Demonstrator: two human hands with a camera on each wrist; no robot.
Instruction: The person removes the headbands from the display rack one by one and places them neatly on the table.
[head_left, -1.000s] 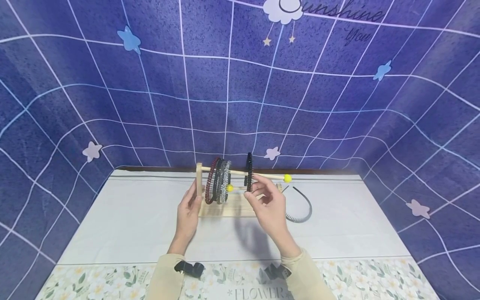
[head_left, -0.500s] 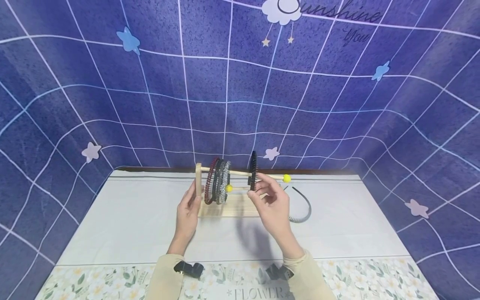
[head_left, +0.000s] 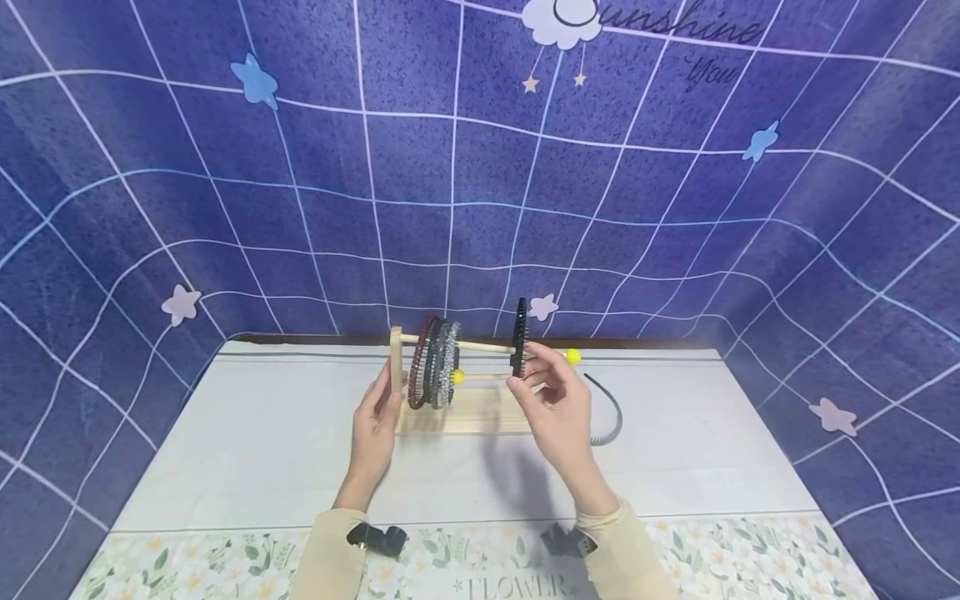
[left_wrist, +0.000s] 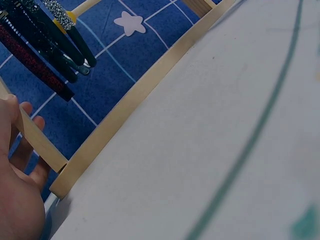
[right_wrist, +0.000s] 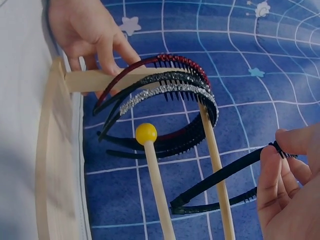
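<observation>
A wooden stand and its headbands on a desk (head_left: pixel 225 454). The left hand (head_left: pixel 375 425) grips the upright post (head_left: pixel 396 360) at the stand's left end; the thumb lies on the near side, and the other fingers reach round behind. From the top of this post the upper rod (head_left: pixel 483 345) runs to the right, and a yellow ball (head_left: pixel 573 357) shows beyond the right hand (head_left: pixel 558 408). A lower rod (right_wrist: pixel 157 190) ends in another yellow ball (right_wrist: pixel 146 134), just beside the hanging group of headbands. The right hand has its thumb and index finger clamped on a black headband (head_left: pixel 520 333), which stands nearly upright around the upper rod, well apart from the group. The group hangs on the same rod near the post: a red headband (right_wrist: pixel 195 64) nearest the post, dark ones next, and a silver glittering headband (right_wrist: pixel 165 90) toward the right; comb teeth line their inner edges. Below extends the pale base board (head_left: pixel 468 419). To its right a grey headband (head_left: pixel 619 410) lies on the desk, partly hidden by the right hand. Behind hangs a blue backdrop (head_left: pixel 420 158) with white grid lines and stars.
</observation>
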